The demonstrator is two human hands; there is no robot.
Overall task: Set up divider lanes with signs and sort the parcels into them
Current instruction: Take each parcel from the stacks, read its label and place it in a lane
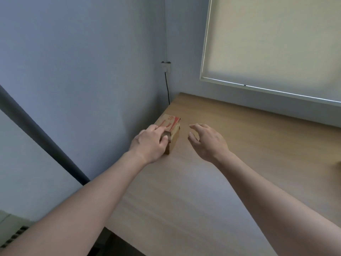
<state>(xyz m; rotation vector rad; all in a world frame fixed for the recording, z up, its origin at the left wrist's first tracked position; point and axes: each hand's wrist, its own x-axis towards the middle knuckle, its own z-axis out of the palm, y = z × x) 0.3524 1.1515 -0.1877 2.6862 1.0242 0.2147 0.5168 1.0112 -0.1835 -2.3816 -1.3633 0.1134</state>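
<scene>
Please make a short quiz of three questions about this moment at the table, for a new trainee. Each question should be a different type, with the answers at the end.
1. True or false: the right hand holds the cardboard box.
2. Multiple choice: where does the box stand on the wooden table? A) in the middle; B) at the left edge, near the wall; C) under the window blind.
3. Fill in: the printing on top of the box is ____ in colour.

Key
1. False. The left hand holds it; the right hand hovers open beside it, apart.
2. B.
3. Red.
</scene>
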